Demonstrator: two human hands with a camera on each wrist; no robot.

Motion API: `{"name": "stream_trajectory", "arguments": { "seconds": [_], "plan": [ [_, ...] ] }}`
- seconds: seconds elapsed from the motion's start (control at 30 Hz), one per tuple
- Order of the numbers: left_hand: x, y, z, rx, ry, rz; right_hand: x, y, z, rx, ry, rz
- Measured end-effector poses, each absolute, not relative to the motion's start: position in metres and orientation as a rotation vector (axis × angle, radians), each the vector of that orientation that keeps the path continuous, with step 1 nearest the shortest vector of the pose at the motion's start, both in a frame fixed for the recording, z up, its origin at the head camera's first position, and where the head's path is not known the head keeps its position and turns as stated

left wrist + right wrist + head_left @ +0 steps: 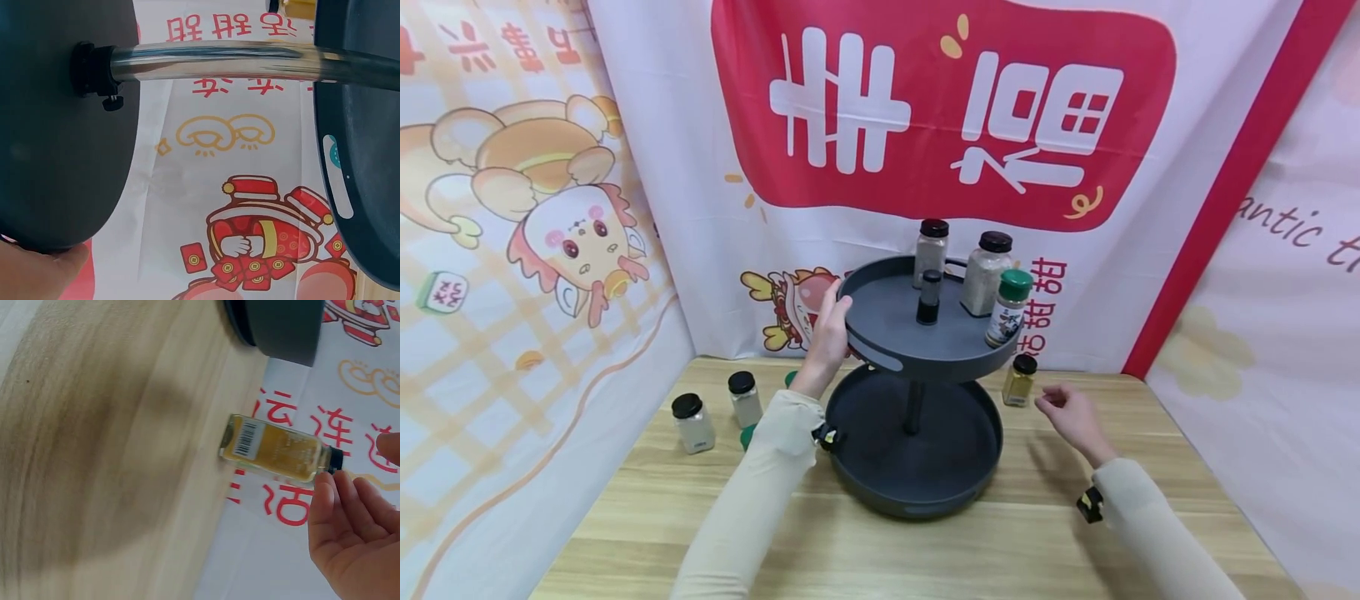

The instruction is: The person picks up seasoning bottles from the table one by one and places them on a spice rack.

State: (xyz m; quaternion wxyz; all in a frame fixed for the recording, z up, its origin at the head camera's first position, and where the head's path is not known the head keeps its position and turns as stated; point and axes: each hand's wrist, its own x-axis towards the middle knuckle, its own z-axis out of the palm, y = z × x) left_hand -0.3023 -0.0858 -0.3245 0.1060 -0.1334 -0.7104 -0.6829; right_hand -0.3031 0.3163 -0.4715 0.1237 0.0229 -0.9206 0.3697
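Note:
My left hand (829, 337) grips the left rim of the upper tray of a dark grey two-tier spice rack (880, 321). In the left wrist view the thumb (75, 262) lies at that tray's edge, and the other fingers are mostly hidden. To the right of the rack stands a small square glass jar of yellow powder (1019, 382) with a black lid. My right hand (1071, 417) is just right of it, holding nothing, its fingers loosely bent. In the right wrist view the fingertips are right beside the jar's black cap (335, 460).
The upper tray carries two black-capped jars (985, 279), a small dark-topped shaker (928, 298) and a green-capped bottle (1007, 310). Left on the wooden table (647, 517) stand two white jars (694, 427) and partly hidden green caps. Printed cloth (685, 167) hangs behind.

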Motion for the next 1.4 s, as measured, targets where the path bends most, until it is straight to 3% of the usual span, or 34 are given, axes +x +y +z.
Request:
{"name": "stream_trajectory", "arguments": {
  "seconds": [1.4],
  "plan": [
    [-0.291,-0.080,-0.339,-0.510,-1.962,-2.050,-0.348,0.303,-0.497,-0.213,-2.750,1.233]
  ]
}}
